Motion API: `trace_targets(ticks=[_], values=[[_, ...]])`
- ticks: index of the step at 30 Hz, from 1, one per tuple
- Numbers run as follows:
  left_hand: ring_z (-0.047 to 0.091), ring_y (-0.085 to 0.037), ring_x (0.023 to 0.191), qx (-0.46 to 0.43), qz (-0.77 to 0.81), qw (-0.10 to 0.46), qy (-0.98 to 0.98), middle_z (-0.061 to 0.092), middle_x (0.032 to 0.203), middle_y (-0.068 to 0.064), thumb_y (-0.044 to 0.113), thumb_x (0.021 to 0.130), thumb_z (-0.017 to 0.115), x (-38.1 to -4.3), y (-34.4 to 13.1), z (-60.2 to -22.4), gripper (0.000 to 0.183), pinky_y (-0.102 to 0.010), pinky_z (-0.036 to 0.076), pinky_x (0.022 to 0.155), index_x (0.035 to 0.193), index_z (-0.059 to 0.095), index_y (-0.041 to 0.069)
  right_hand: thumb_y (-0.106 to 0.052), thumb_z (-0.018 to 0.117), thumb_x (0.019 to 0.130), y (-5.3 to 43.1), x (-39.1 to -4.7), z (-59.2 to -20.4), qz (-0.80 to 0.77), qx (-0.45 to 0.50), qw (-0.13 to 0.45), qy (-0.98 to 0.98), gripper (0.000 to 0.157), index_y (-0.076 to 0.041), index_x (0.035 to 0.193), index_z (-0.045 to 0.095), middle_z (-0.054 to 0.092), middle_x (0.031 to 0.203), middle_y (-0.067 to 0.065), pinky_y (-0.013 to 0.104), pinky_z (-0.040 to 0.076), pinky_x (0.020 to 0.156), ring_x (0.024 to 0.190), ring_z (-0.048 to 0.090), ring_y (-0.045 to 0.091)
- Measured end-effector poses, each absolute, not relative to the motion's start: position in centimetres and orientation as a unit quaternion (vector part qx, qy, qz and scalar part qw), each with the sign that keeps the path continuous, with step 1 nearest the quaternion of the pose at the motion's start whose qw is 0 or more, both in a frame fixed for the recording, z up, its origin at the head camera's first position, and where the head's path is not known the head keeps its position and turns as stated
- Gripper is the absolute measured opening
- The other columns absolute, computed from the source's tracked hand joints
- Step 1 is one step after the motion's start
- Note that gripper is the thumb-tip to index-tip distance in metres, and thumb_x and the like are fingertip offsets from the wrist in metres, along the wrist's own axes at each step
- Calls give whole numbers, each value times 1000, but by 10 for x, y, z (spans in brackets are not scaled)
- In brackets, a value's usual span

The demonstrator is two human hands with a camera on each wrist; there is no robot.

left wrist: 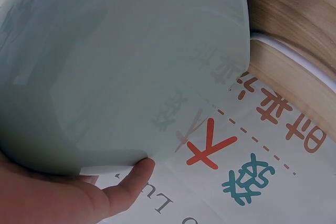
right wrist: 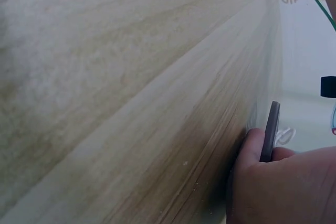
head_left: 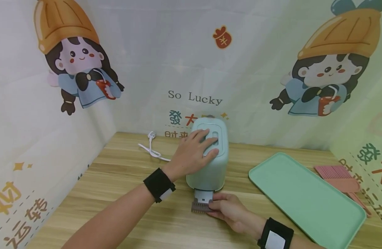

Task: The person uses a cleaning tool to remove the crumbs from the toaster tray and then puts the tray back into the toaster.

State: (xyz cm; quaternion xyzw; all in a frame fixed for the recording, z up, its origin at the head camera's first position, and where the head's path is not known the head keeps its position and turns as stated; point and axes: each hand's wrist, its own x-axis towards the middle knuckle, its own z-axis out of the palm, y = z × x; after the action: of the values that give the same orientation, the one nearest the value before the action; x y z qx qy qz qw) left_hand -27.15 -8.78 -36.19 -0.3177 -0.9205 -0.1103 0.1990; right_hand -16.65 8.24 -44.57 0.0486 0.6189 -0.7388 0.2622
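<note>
A pale mint toaster stands on the wooden table, its narrow end facing me. My left hand rests on its top with the fingers spread. In the left wrist view, the toaster's glossy wall fills most of the picture, with part of the left hand against its edge. A crumb tray, a pale plate with a grey toothed end, sticks out of the toaster's near base. My right hand pinches that grey end from the right. Its dark edge shows between thumb and finger in the right wrist view.
A mint rectangular tray lies to the right. A pink brush is partly under its far edge. Left of the toaster lies a white cord with plug. Printed cloth hangs behind and at both sides.
</note>
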Motion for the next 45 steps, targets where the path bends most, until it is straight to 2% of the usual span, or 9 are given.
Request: trace_targets(ticks=[3, 11, 29, 35, 45], values=[[28, -27, 135, -319, -109, 201, -920, 34, 149, -8, 58, 100, 25, -271, -88, -361, 55, -57, 42, 93, 141, 45, 28, 4, 57, 89, 82, -164, -446, -732, 46, 263, 627, 35, 14, 120, 44, 56, 111, 20, 35, 53, 87, 94, 61, 20], [30, -26, 134, -320, -111, 205, -918, 35, 149, -8, 58, 100, 25, -270, -88, -360, 55, -56, 43, 92, 140, 47, 27, 9, 53, 88, 83, -155, -446, -737, 22, 281, 614, 44, 16, 129, 38, 62, 109, 19, 36, 53, 88, 100, 61, 23], [28, -26, 135, -319, -106, 201, -920, 33, 150, -8, 59, 100, 22, -272, -88, -362, 56, -57, 43, 92, 141, 45, 28, 13, 51, 85, 80, -137, -451, -737, 13, 286, 613, 49, 19, 130, 31, 60, 107, 22, 37, 54, 85, 95, 62, 25], [28, -27, 135, -319, -106, 198, -921, 33, 150, -8, 59, 100, 23, -270, -88, -361, 56, -57, 42, 93, 140, 46, 27, 14, 51, 86, 81, -132, -451, -733, 23, 298, 611, 47, 18, 128, 32, 60, 105, 21, 39, 54, 85, 94, 62, 25], [27, -27, 135, -319, -109, 196, -921, 33, 150, -8, 59, 100, 23, -271, -88, -361, 56, -57, 42, 94, 141, 45, 27, 14, 52, 85, 83, -120, -448, -716, 29, 305, 628, 42, 16, 124, 36, 60, 98, 18, 37, 55, 84, 89, 62, 21]])
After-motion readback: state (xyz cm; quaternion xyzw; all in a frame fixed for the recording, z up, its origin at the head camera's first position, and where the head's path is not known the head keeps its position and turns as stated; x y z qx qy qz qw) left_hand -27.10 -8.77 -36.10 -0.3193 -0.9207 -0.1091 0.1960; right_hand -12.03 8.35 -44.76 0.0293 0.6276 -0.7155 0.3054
